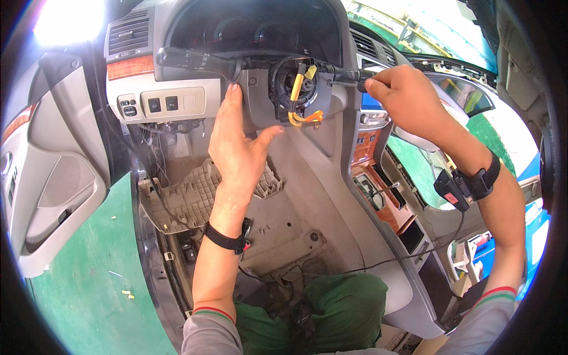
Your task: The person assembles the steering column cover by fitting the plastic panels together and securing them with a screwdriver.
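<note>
My left hand [236, 142] is raised with straight fingers and thumb apart, its fingertips at the lower edge of the column cover by the left stalk [195, 62]. My right hand [402, 97] is closed on a black-handled screwdriver [362, 84]; its thin shaft points left toward the side of the steering column, just below the right stalk [346, 74]. Between my hands is the exposed round column hub [305, 83], without a steering wheel, with yellow connectors and wires [296, 109] hanging from it. Where the screwdriver's tip sits is too small to tell.
The dashboard [136, 89] and dark instrument cluster [254, 32] span the front. An open door [53, 165] stands left above green floor [89, 296]. A loose beige panel [183, 198] lies in the footwell. The centre console [387, 219] is at right. A black cable crosses near my knees.
</note>
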A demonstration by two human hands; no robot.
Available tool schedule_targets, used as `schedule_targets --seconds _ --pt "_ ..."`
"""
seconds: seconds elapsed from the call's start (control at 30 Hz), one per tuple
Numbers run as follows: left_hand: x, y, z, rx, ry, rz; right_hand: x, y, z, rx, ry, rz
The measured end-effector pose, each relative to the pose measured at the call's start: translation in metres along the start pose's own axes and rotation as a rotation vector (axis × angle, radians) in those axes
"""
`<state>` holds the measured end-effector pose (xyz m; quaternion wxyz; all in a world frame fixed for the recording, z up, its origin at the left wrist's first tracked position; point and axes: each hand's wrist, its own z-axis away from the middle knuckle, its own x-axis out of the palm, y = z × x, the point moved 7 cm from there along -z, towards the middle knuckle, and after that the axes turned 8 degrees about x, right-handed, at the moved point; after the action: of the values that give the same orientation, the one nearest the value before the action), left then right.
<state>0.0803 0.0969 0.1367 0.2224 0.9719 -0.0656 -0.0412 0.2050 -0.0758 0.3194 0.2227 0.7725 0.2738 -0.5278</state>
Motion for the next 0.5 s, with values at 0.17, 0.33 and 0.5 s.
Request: schedule_targets --seconds 0.17,0.33,0.5 --pt "0.001 -0.006 0.003 -0.021 0.011 -0.01 0.015 0.024 -0.004 0.186 -0.101 -0.319" --pt "-0.001 -0.004 0.001 -0.018 0.0 -0.035 -0.009 -0.02 0.033 -0.716 0.476 0.439" --pt "0.0 -0.002 0.001 -0.008 -0.016 0.002 0.008 -0.016 0.031 -0.794 0.361 0.571"
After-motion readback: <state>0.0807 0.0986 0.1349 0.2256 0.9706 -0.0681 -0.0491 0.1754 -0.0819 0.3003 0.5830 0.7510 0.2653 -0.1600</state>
